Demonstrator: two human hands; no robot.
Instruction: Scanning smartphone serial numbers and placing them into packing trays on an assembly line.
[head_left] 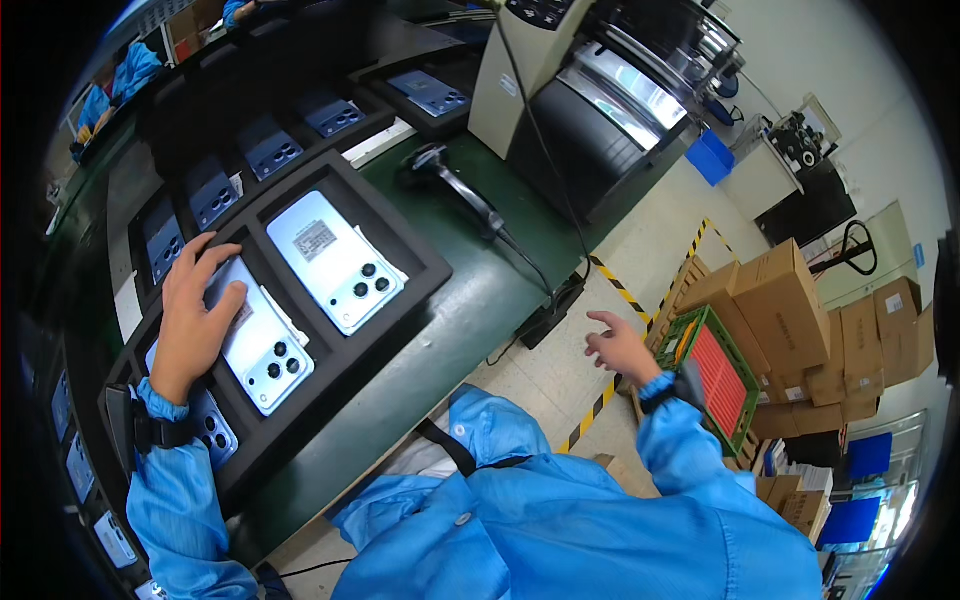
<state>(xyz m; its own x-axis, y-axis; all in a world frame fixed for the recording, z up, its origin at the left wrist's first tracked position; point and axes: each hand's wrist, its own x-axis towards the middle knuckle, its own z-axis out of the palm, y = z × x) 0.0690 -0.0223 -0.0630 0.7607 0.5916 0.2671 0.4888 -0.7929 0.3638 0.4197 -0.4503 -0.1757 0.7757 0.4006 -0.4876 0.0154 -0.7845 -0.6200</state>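
Note:
My left hand (193, 315) lies flat on a light blue phone (262, 345), back side up, in a slot of a black foam tray (420, 262). A second light blue phone (337, 261) sits in the neighbouring slot to the right, also camera side up. A third phone (213, 428) shows partly below my left wrist. My right hand (622, 347) hangs out over the floor to the right of the bench, fingers spread, holding nothing. Both arms wear blue sleeves with dark wrist straps.
More black trays with darker blue phones (272, 150) run along the green bench (470, 300) to the back. A black handheld scanner (440, 175) with cable lies near a beige machine (600, 90). Cardboard boxes (790, 310) and a green crate (715, 375) stand on the floor at right.

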